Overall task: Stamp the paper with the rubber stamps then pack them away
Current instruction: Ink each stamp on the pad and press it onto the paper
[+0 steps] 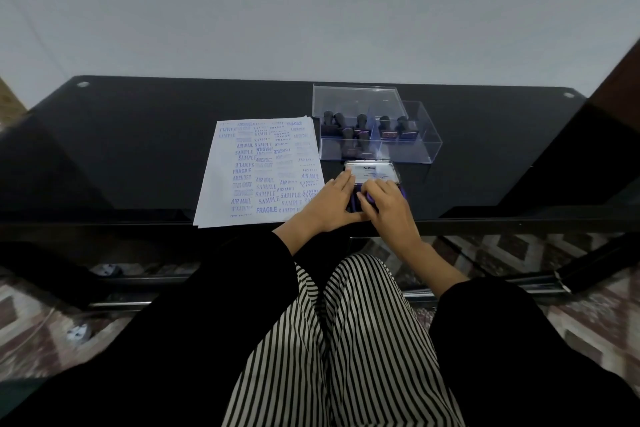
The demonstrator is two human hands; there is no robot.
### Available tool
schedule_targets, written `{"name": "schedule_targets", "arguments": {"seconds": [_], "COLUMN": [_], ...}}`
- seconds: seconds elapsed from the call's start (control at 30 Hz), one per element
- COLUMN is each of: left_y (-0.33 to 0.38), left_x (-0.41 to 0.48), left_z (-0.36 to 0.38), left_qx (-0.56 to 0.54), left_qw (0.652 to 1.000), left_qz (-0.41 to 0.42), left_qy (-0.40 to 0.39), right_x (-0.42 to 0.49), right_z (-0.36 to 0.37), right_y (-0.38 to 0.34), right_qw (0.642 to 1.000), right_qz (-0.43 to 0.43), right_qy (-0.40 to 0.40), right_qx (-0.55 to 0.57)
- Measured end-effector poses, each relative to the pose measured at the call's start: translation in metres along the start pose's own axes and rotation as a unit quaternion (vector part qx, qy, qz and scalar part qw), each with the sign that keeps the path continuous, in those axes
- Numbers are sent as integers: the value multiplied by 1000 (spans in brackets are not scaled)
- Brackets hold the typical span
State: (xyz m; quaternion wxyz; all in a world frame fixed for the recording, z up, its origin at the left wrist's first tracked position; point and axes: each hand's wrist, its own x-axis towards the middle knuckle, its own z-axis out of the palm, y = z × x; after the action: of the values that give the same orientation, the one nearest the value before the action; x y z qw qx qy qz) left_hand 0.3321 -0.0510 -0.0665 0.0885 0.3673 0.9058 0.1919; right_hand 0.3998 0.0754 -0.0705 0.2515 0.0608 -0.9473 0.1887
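**Black-handled rubber stamps (360, 130) boxed, both hands on the pad**

I see them standing in the clear plastic box (415, 149) at the far side of the black glass desk (138, 149). Left of it lies the white paper sheet (263, 170), crowded with blue prints. The left hand (329, 206) lays straight fingers on the purple-and-silver ink pad (374, 172); the right hand (389, 210) curls its fingers round it.

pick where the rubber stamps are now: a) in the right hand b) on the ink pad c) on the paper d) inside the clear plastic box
d: the rubber stamps sit inside the clear plastic box, behind the ink pad.
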Motion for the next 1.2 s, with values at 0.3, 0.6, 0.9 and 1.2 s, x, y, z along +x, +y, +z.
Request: {"name": "schedule_targets", "arguments": {"seconds": [0.3,0.6,0.9,1.2], "left_y": [-1,-2,-4,-71], "left_x": [1,2,-2,-25], "left_z": [1,3,-20,-93], "left_qx": [-8,-12,-75,-111], "left_qw": [1000,1000,996,986], "left_qz": [10,13,12,-27], "left_qy": [11,15,-48,122], "right_x": [16,40,60,129], "right_z": [-4,-6,-11,-11], "right_y": [3,12,23,-28], "right_qw": [998,986,981,976], "right_qz": [13,56,40,37], "right_qy": [-32,-114,-173,-34], "right_qx": [58,105,80,211]}}
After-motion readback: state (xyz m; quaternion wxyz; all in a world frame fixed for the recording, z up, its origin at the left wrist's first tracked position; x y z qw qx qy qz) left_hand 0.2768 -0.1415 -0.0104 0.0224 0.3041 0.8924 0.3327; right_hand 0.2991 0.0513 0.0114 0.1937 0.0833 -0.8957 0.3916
